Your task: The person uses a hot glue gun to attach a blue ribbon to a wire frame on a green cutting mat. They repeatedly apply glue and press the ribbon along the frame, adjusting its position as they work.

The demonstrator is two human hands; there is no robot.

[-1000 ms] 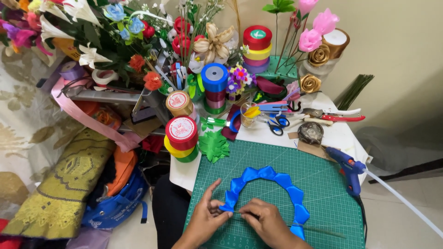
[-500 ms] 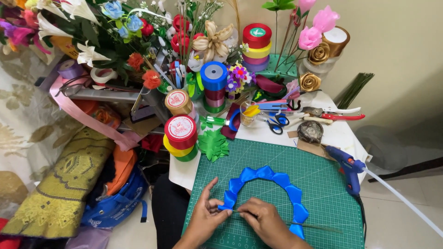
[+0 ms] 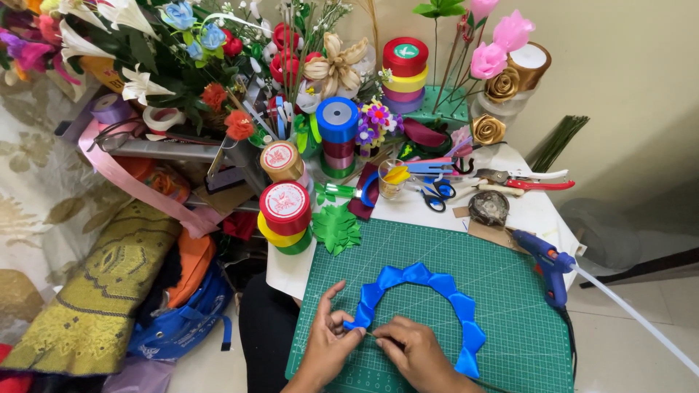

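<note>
Both hands low on green grid cutting mat, bench front edge. Left hand pinches the near left end of the blue folded satin ribbon arc, index finger raised. Right hand just beside it, fingers curled, pressing a thin dark wire against that end. Blue glue gun lies at mat's right edge. Ribbon spools stacked beyond mat's left corner.

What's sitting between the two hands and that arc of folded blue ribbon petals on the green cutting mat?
Nothing visible. The left hand already pinches the lower left end of the arc of folded blue ribbon petals, and the right hand rests beside it on the green cutting mat.
</note>
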